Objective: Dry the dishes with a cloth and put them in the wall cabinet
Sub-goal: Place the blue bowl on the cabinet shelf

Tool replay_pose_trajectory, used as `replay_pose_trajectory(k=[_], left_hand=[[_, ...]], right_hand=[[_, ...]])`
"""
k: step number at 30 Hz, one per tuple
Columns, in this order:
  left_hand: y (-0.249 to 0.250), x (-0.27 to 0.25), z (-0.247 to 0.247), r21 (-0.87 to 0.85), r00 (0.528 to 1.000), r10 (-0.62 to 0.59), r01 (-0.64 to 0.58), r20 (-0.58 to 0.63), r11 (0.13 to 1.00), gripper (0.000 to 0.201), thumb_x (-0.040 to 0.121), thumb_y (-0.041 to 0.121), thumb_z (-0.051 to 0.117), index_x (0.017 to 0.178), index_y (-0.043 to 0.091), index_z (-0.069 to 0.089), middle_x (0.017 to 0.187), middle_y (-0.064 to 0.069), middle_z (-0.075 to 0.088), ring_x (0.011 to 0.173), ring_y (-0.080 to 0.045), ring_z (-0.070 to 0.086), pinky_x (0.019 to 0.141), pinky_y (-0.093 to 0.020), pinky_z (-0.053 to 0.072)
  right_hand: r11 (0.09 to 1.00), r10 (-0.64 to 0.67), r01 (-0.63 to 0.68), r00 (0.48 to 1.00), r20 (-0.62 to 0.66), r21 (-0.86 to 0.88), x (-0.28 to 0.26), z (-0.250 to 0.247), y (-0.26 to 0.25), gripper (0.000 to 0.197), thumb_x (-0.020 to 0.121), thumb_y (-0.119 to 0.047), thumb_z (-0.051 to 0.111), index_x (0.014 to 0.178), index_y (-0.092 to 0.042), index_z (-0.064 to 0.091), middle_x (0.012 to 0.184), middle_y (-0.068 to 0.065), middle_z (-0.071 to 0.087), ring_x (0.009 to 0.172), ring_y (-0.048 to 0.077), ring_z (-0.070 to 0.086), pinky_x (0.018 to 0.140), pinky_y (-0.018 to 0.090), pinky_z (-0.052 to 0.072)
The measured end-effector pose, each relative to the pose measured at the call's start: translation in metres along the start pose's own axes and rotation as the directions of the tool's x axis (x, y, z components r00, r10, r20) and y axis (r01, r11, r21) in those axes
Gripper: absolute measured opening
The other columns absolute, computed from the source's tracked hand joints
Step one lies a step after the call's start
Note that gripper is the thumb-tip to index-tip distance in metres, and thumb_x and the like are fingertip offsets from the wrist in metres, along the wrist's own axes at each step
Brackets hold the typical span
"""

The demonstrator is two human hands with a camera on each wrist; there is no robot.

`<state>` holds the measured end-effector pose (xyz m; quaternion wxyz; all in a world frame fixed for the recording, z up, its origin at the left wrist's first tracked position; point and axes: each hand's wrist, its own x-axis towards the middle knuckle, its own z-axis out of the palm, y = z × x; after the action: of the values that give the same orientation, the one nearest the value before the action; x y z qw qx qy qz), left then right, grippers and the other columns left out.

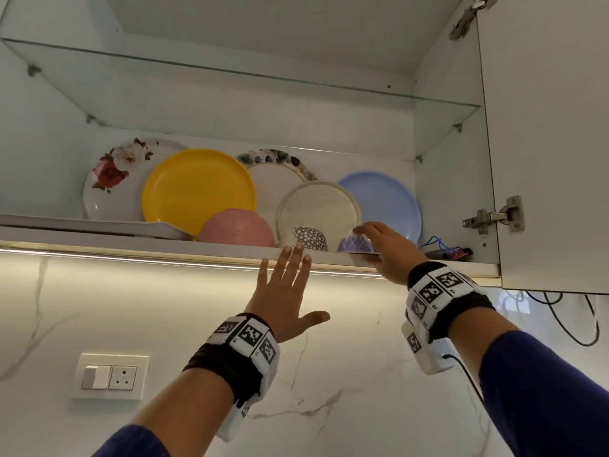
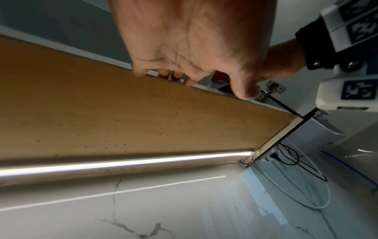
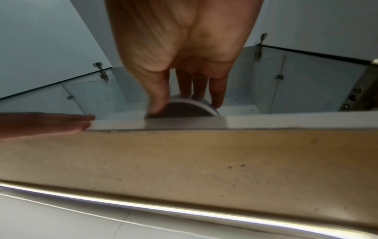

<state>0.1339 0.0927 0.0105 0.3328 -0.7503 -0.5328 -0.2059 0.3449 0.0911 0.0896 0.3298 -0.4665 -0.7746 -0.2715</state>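
The small lavender patterned bowl [image 1: 356, 244], upside down at the front edge of the wall cabinet's bottom shelf [image 1: 131, 240], is gripped over its top by the right hand [image 1: 385, 249], fingers curled round its sides. The left hand [image 1: 286, 291] is open, straight fingertips touching the shelf edge. Best to slide it fully inward, beside the black-patterned bowl [image 1: 309, 237] and clear of the leaning blue plate [image 1: 385, 199], before letting go.

Right hand [image 1: 384, 249] covers much of the purple bowl [image 1: 354, 244].
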Motion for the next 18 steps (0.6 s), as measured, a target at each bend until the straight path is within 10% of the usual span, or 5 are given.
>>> replay_pose_trajectory(k=[4,6,13,18], left_hand=[[0.002,0.000,-0.002,0.034,0.997,-0.016,0.019,-0.075,0.999,0.110,0.068,0.084,-0.006,0.145,0.006,-0.006,0.144,-0.011,-0.029,0.141,-0.033,-0.011,0.110,-0.052,0.000],[0.003,0.000,0.004,0.058,0.997,-0.005,0.010,-0.075,0.998,0.103,0.077,0.080,0.019,0.138,0.009,-0.024,0.137,-0.009,-0.042,0.137,-0.029,-0.025,0.110,-0.052,-0.009],[0.002,-0.002,0.004,0.095,0.998,-0.052,0.054,-0.025,0.994,0.109,0.081,0.072,0.037,0.138,0.008,-0.031,0.142,-0.009,-0.041,0.134,-0.025,-0.035,0.111,-0.051,-0.013],[0.020,-0.026,-0.003,-0.105,0.996,-0.088,0.087,0.002,0.991,0.101,0.085,0.064,0.041,0.144,0.013,-0.023,0.152,-0.014,-0.027,0.142,-0.027,-0.020,0.113,-0.049,-0.006]], right_hand=[[0.999,0.039,-0.037,0.982,0.185,-0.017,0.007,0.016,0.000,0.069,0.094,-0.048,0.039,0.149,-0.018,0.010,0.158,0.006,-0.005,0.145,0.021,-0.006,0.116,0.041,0.008],[0.998,0.040,-0.030,0.979,0.200,-0.054,0.010,0.021,-0.001,0.070,0.095,-0.050,0.033,0.150,-0.018,0.003,0.157,0.007,-0.013,0.144,0.021,-0.011,0.116,0.040,0.005],[1.000,-0.001,0.000,0.995,0.100,0.018,-0.008,0.022,-0.006,0.071,0.094,-0.048,0.036,0.149,-0.021,0.000,0.157,0.005,-0.013,0.144,0.019,-0.012,0.116,0.039,-0.001],[0.912,0.114,-0.092,0.993,-0.032,0.399,-0.096,0.028,-0.012,0.067,0.090,-0.034,0.052,0.147,-0.020,0.020,0.153,0.004,0.025,0.141,0.017,0.021,0.109,0.026,0.019]])
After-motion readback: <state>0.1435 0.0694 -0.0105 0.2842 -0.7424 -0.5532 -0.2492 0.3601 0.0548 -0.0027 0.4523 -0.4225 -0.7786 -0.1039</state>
